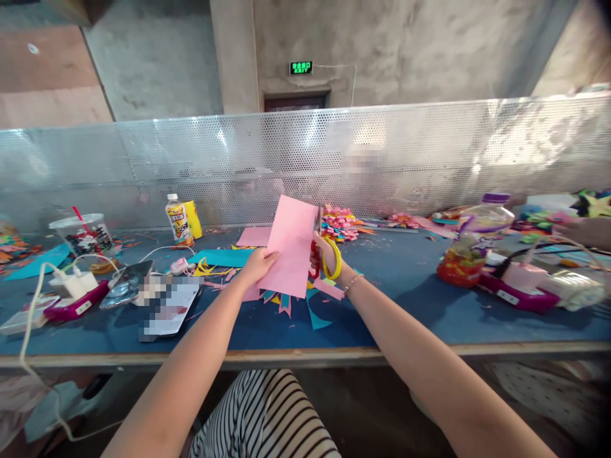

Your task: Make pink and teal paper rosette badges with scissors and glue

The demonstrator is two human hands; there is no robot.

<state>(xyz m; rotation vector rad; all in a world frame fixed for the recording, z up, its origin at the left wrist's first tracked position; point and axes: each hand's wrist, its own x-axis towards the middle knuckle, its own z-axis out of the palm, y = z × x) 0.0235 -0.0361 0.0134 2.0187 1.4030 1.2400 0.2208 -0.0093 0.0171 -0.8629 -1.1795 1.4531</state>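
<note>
My left hand (258,267) pinches the left edge of a sheet of pink paper (290,248), held tilted above the table. In my right hand (329,254) is a pair of scissors with yellow and red handles (335,261); the blades point up along the paper's right edge. Whether they are cutting into it I cannot tell. Under the paper lie cut scraps in pink, blue and yellow, among them a blue scrap (319,316). Behind my left hand rest a blue strip (224,257) and another pink sheet (254,236).
A pile of colourful paper pieces (338,222) lies behind my right hand. Left are a drink bottle (179,219), a plastic cup (83,235), a phone (174,308) and a power strip (79,302). Right stand a large bottle (472,242), another power strip (518,294) and a person's hand (585,232).
</note>
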